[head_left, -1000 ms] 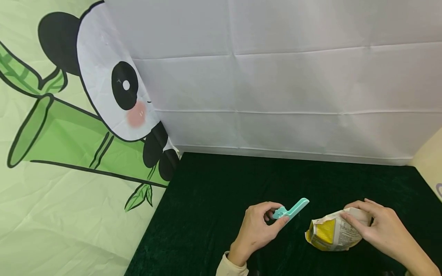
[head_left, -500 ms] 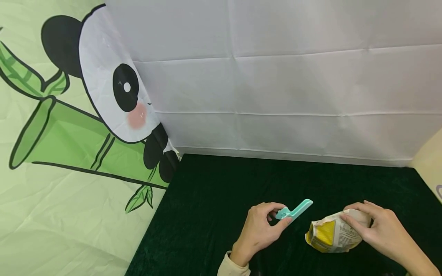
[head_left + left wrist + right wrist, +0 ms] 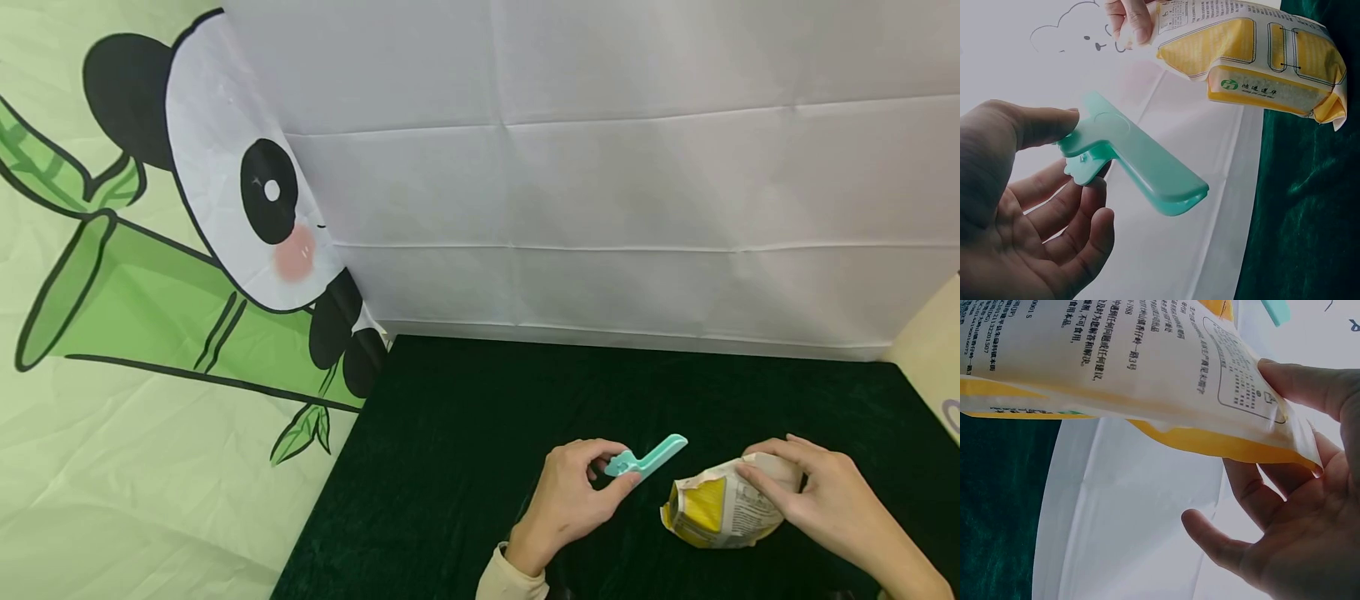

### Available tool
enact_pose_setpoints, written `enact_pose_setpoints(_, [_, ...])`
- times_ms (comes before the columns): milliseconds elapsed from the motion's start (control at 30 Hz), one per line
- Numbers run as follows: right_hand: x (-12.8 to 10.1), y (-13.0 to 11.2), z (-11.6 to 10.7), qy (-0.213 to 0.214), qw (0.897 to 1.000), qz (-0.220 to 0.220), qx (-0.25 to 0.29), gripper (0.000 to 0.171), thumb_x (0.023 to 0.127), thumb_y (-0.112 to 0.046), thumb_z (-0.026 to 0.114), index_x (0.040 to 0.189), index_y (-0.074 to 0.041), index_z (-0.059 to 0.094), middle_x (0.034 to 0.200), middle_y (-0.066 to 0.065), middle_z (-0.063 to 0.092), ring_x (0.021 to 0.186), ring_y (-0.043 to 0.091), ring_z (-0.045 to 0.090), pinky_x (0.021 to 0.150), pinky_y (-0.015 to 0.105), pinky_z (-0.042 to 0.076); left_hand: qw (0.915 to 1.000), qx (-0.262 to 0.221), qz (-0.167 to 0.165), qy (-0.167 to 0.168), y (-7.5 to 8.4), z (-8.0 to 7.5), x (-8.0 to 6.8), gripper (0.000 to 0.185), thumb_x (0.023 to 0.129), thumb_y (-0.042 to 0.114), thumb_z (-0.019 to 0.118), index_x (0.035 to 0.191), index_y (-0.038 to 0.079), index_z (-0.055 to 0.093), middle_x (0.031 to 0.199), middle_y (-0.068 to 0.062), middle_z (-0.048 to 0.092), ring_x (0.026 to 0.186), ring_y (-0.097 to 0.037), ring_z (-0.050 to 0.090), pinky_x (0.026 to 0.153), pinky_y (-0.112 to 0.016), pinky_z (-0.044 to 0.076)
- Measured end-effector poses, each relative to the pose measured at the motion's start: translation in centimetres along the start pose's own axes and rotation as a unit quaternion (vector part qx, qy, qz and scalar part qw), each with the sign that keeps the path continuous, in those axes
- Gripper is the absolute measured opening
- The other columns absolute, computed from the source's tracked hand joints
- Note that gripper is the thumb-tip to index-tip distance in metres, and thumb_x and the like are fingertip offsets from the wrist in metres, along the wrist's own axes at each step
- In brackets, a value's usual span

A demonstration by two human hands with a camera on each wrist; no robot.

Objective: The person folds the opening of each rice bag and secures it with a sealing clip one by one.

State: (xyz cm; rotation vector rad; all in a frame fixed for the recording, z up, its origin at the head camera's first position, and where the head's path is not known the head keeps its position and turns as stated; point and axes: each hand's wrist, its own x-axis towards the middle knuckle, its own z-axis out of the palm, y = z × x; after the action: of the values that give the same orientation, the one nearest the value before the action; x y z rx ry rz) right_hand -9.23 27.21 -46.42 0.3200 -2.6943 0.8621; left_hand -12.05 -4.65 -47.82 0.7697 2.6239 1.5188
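Observation:
In the head view my left hand (image 3: 573, 492) pinches a mint-green bag clip (image 3: 654, 457) by its short handles, thumb on one side and fingers on the other. The left wrist view shows the long jaws of the clip (image 3: 1147, 159) together, with nothing between them. To its right, my right hand (image 3: 821, 487) holds a yellow and white printed food bag (image 3: 738, 507) by its gathered upper end. A gap separates clip and bag. In the right wrist view the thumb presses on the face of the bag (image 3: 1147, 369), fingers behind; the contents are hidden.
Dark green cloth covers the table (image 3: 465, 433). A white sheet (image 3: 622, 183) hangs behind its far edge. On the left is a light green panda-print backdrop (image 3: 142, 467), and a cream panel (image 3: 933, 367) borders the right side.
My left hand has moved slightly to the right with the clip, closer to the bag. My right hand and the bag have stayed nearly still.

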Motion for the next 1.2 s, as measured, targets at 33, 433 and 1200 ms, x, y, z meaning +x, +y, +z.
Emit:
enact_pose_setpoints(33, [0.0, 0.0, 0.0, -0.002, 1.0, 0.001, 0.002, 0.016, 0.087, -0.016, 0.089, 0.099, -0.02, 0.078, 0.096, 0.003, 0.076, 0.081, 0.008, 0.065, 0.058, 0.023, 0.053, 1.0, 0.001, 0.001, -0.001, 0.0, 0.0, 0.0, 0.025, 0.1, 0.035, 0.074, 0.12, 0.02, 0.076, 0.106, 0.009, 0.073, 0.092, 0.006, 0.058, 0.081, -0.015, 0.053])
enact_pose_setpoints(433, [-0.3, -0.5, 0.0, -0.005, 1.0, 0.006, 0.001, 0.018, 0.087, -0.012, 0.088, 0.1, -0.019, 0.078, 0.095, 0.001, 0.074, 0.074, -0.007, 0.049, 0.056, 0.02, 0.048, 0.9997, 0.019, 0.01, -0.007, 0.1, 0.3, -0.1, 0.025, 0.101, 0.035, 0.074, 0.121, 0.02, 0.076, 0.106, 0.009, 0.074, 0.09, 0.007, 0.057, 0.081, -0.015, 0.052])
enact_pose_setpoints(1200, [-0.8, -0.9, 0.2, -0.001, 1.0, 0.001, 0.0, 0.017, 0.088, -0.014, 0.087, 0.101, -0.02, 0.078, 0.095, 0.0, 0.072, 0.075, -0.006, 0.05, 0.057, 0.021, 0.049, 0.9987, 0.043, 0.02, -0.019, 0.0, 1.3, -0.4, 0.025, 0.101, 0.038, 0.074, 0.121, 0.023, 0.077, 0.105, 0.015, 0.073, 0.087, 0.004, 0.055, 0.077, -0.013, 0.047])
